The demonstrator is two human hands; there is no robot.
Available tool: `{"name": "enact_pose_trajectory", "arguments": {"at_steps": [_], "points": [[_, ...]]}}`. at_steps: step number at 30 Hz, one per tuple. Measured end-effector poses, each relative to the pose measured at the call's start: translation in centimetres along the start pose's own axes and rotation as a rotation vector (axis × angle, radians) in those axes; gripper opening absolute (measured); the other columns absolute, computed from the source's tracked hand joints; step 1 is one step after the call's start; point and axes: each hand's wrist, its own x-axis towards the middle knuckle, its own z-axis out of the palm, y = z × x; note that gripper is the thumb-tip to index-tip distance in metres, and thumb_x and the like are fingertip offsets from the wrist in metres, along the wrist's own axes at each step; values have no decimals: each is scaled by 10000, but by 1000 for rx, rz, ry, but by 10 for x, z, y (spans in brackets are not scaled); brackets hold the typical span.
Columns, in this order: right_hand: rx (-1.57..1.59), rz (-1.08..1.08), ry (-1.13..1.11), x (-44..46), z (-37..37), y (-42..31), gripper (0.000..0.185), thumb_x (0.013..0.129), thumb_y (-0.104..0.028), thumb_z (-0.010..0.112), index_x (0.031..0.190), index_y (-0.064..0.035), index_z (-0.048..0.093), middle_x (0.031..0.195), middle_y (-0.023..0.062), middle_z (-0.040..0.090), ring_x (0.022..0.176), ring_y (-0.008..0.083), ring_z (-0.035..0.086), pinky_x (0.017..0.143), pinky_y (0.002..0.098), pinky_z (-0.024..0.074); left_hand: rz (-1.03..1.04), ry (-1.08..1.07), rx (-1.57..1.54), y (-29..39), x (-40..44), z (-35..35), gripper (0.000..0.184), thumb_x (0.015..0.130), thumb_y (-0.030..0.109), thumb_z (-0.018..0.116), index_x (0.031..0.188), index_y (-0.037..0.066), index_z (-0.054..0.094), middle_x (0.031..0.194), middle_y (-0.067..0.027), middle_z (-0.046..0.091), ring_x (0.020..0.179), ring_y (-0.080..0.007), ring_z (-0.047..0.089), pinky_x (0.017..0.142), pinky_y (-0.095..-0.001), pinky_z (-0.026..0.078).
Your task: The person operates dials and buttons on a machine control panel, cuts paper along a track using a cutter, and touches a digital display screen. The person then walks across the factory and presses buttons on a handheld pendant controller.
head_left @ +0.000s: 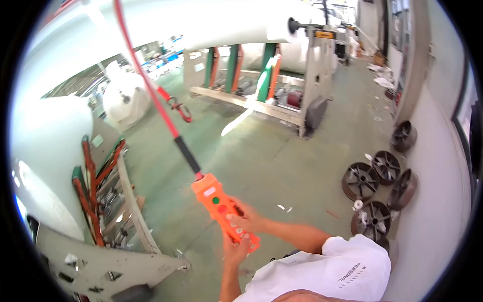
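Observation:
An orange pendant control [210, 195] with a green button, a red button and several pale buttons hangs from a red cable with a black sleeve. My right hand [246, 217] is closed around its side, the thumb lying over the face near the red button. Below it, my left hand [235, 250] grips the lower part, its thumb on the face by the lowest buttons. The backs of some fingers are hidden behind the control.
A machine frame [317, 80] carries a large white roll [236, 25] ahead. Another frame [141, 216] with red and green arms stands at left. A red strap with a hook [182, 111] hangs nearby. Several dark spoked wheels [360, 181] lie along the right wall.

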Motion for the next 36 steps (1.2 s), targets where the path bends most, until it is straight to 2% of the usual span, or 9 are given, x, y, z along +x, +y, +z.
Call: {"name": "enact_pose_trajectory", "arguments": {"at_steps": [2, 5, 8, 15, 21, 23, 26, 32, 36], "points": [[-10, -44, 45, 0, 2, -6, 622, 979, -206, 583, 1504, -22, 304, 1267, 100, 570, 1096, 153, 572, 945, 330, 484, -98, 1, -26, 19, -2, 5, 609, 909, 55, 652, 1430, 9, 340, 1267, -95, 551, 1131, -154, 570, 936, -320, 506], [85, -75, -25, 4, -19, -3, 604, 970, -191, 590, 1483, -10, 326, 1274, 118, 576, 1114, 178, 577, 943, 340, 486, 4, -12, -9, 11, 8, 23, 614, 907, 47, 645, 1436, 8, 334, 1265, -96, 555, 1121, -157, 581, 932, -324, 514], [-48, -13, -70, 3, -26, -19, 604, 972, -189, 593, 1482, -6, 327, 1276, 114, 574, 1118, 176, 576, 948, 343, 485, 149, 9, -6, 8, 12, 29, 614, 905, 23, 645, 1431, 24, 328, 1242, -81, 550, 1081, -159, 607, 891, -329, 545], [40, -79, -149, 10, -29, -13, 610, 974, -187, 591, 1483, 8, 317, 1254, 134, 586, 1096, 177, 590, 936, 341, 498, 95, 121, 32, 3, 7, 40, 605, 915, 79, 660, 1428, 0, 349, 1225, -67, 574, 1071, -137, 585, 900, -315, 515], [-24, 57, -231, 3, -36, -24, 613, 974, -208, 586, 1488, -8, 318, 1222, 129, 596, 1069, 174, 590, 923, 329, 490, 66, 227, -35, -11, -5, 49, 603, 915, 87, 664, 1430, 17, 359, 1221, -66, 570, 1042, -131, 588, 878, -304, 515], [-30, 56, -258, 0, -34, -22, 621, 973, -239, 585, 1492, -22, 322, 1204, 140, 603, 1048, 189, 595, 908, 340, 488, 34, 269, -33, -9, -12, 53, 604, 915, 78, 655, 1436, 20, 355, 1245, -76, 560, 1068, -138, 579, 900, -304, 502], [-121, -131, -224, -6, -33, -16, 643, 969, -250, 579, 1505, -28, 304, 1046, 92, 630, 862, 158, 593, 783, 320, 511, 94, 306, 5, -17, -18, 61, 577, 899, 69, 659, 1391, 21, 362, 1184, -74, 557, 973, -127, 588, 807, -282, 528], [-109, -149, -208, -24, -39, -28, 689, 959, -340, 583, 1508, -35, 299, 1068, 128, 648, 901, 200, 613, 809, 343, 509, 219, 219, 34, -24, -24, 66, 711, 890, 92, 668, 1476, -10, 279, 1350, -131, 492, 1148, -189, 547, 961, -332, 478], [-165, -128, -203, -33, -45, -34, 686, 963, -337, 577, 1508, -31, 294, 1097, 143, 648, 928, 227, 621, 840, 362, 507, 196, 176, -4, -27, -27, 70, 726, 888, 95, 664, 1485, -17, 266, 1390, -141, 466, 1213, -205, 515, 1019, -351, 442]]}}
